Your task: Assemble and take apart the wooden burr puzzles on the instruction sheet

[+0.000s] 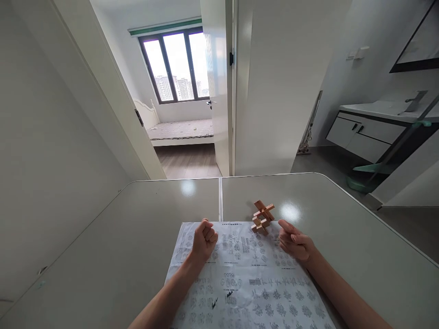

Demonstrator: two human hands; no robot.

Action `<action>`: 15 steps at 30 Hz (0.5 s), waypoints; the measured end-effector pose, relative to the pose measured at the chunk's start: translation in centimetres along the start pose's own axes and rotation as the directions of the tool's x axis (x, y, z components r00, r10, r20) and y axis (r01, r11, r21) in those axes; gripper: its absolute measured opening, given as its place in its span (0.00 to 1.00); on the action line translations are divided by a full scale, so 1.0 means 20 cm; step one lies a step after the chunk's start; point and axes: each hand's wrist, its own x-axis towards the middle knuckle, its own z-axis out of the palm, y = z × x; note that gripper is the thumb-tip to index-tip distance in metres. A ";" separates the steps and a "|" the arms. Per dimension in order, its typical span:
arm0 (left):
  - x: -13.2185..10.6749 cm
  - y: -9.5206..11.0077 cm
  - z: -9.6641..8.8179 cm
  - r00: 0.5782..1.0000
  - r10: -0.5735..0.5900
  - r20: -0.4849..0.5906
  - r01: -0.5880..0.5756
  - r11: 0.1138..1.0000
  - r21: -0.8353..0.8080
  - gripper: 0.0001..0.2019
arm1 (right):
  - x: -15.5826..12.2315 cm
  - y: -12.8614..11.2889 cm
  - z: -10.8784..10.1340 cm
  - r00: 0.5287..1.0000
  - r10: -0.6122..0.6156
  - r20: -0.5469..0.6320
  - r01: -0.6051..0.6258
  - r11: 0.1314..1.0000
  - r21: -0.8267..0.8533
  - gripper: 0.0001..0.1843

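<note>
One wooden bar assembly [263, 217], crossed pieces, at far edge of printed sheet [240, 270], between 12 and 1 o'clock from sheet centre. Left hand [205, 237] at 10 o'clock: grip clenched into fist, interior hidden. Right hand [295, 242] at 2 o'clock: index finger extended near assembly, small gap visible; remaining fingers curled, grip closure cannot be determined. Sheet lies on table [113, 256], bears rows of diagrams; dark marks [214, 303] between 7 and 8 o'clock
</note>
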 end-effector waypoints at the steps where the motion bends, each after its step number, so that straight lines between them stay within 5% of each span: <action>1: 0.00 0.00 0.00 1.000 -0.001 0.000 0.001 1.000 -0.006 0.29 | 0.00 -0.01 0.01 1.000 -0.006 -0.008 0.006 1.000 0.006 0.24; 13: -0.01 0.01 0.01 1.000 -0.016 0.025 0.017 0.999 -0.045 0.28 | 0.05 -0.09 0.03 0.964 -0.199 -0.179 0.238 0.943 0.234 0.01; 15: -0.01 0.01 0.01 0.999 -0.021 0.030 0.022 0.999 -0.048 0.28 | 0.06 -0.10 0.04 0.951 -0.213 -0.226 0.271 0.924 0.271 0.05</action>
